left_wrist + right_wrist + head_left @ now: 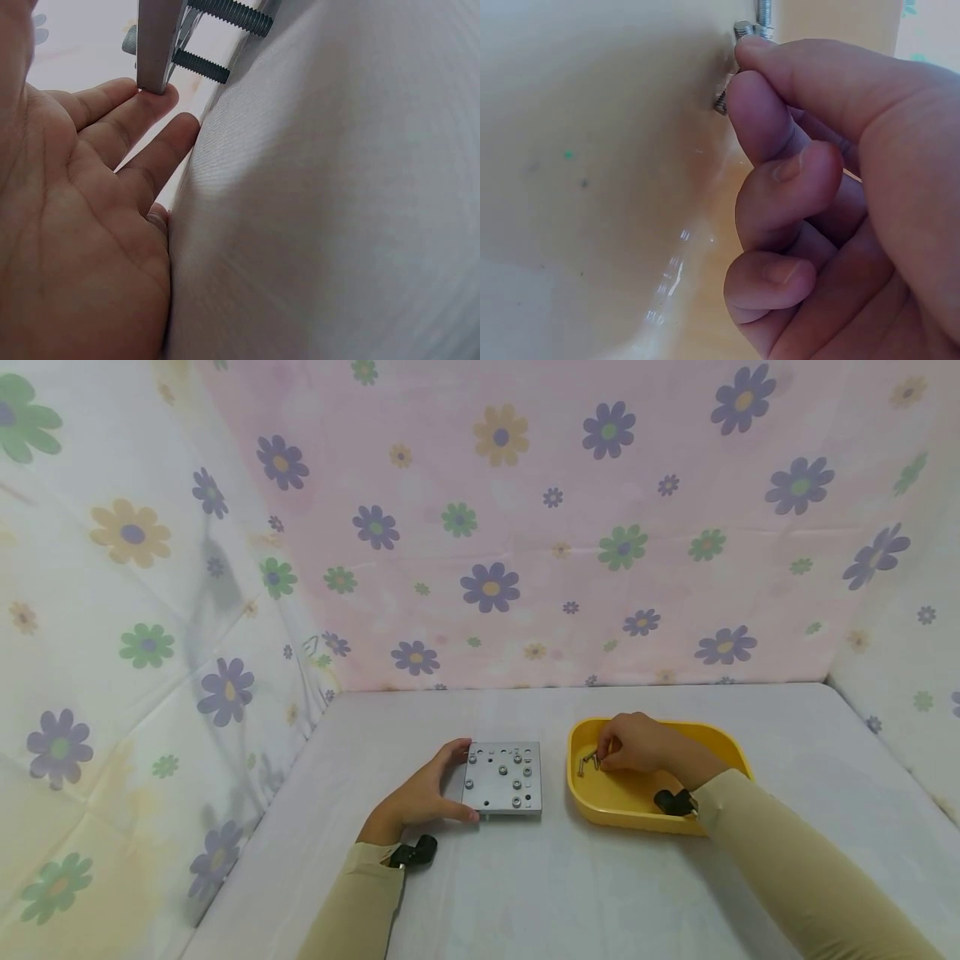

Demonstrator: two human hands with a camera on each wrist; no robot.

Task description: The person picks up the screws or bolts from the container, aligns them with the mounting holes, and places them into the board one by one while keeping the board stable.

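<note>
A square metal plate (488, 785) with holes and several socket-head screws set in it is on the white tabletop. My left hand (420, 791) holds it by its left side, the thumb at the near corner and the fingers at the far one. Threaded screw shanks (202, 66) stick out beneath the plate in the left wrist view. Inside the yellow tray (622, 817), my right hand (637, 745) pinches at a small screw (743, 30) with thumb and forefinger, which partly hide it. Loose screws (581, 767) lie beside those fingertips.
The tray's raised rim surrounds my right hand. White tabletop (480, 893) stretches in front of the plate and tray. Flowered cloth (525, 527) hangs behind the table and along both sides.
</note>
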